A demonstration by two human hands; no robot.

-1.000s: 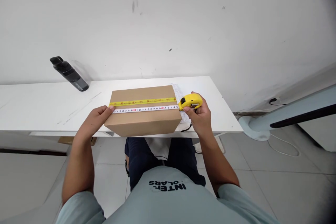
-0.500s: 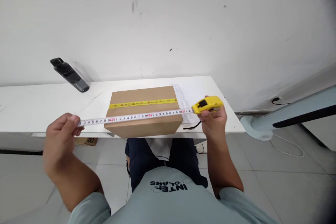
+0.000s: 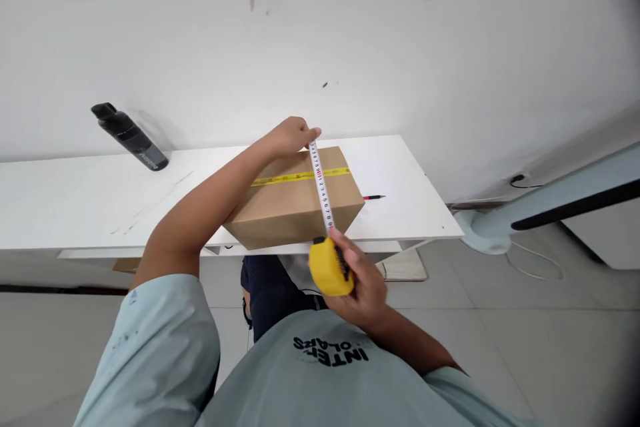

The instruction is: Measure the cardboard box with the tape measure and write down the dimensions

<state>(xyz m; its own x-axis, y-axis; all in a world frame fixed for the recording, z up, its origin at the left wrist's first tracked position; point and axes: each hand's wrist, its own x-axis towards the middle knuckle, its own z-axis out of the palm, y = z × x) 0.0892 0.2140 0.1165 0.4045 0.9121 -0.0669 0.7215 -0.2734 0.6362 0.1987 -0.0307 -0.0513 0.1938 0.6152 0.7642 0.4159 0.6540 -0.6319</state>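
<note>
A brown cardboard box [image 3: 290,210] sealed with a yellow tape strip sits at the front edge of the white table [image 3: 75,200]. My left hand [image 3: 290,135] reaches over the box's far edge and pinches the end of the white measuring blade [image 3: 322,187]. The blade runs across the box top from far to near. My right hand [image 3: 357,277] is below the table's front edge, gripping the yellow tape measure case [image 3: 330,270].
A black bottle [image 3: 129,137] leans against the wall at the table's back left. A red-and-black pen [image 3: 374,197] lies on the table right of the box. A pale blue-grey base with a cable [image 3: 500,227] stands on the tiled floor at right.
The tape ran left to right along the box, then was pulled wider. Now it is turned front to back: my left hand went to the far edge, my right hand came toward me.
</note>
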